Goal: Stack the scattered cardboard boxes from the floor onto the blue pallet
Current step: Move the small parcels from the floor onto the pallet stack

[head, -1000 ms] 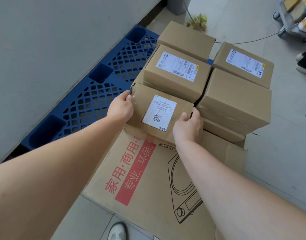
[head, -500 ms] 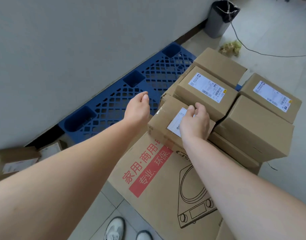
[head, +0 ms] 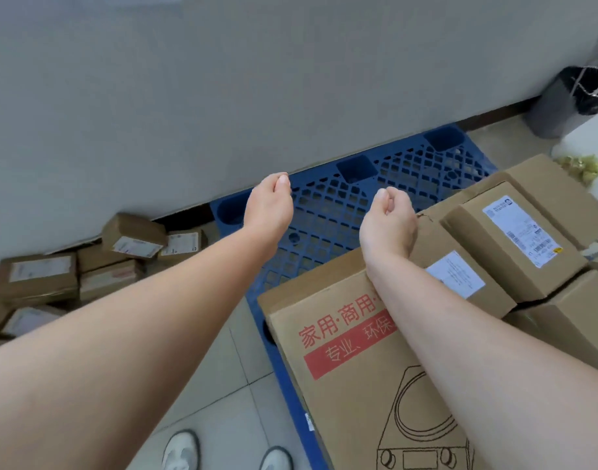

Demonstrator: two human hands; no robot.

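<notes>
Cardboard boxes [head: 40,276] are looking light and stiff, so you are wanting opposite sides, your left hand [head: 268,206] and right hand [head: 389,225] hovering loosely curled, empty.

Floor [head: 223,385]: pale tiles with grey joints. Lying directly on it:
- blue pallet [head: 341,212], open lattice deck, set along the wall [head: 189,96];
- heap of small cardboard boxes [head: 40,276] at left by the wall foot, several with white labels, some tilted against one another;
- dark waste bin [head: 568,100], upper right, by the wall;
- yellow-green crumpled clump [head: 582,166] near the bin;
- two white shoes [head: 180,451] at the bottom edge.

On the pallet deck: large printed carton [head: 351,368] with red lettering at the near edge; smaller brown boxes [head: 507,232] piled at its right, their footing hidden.
</notes>
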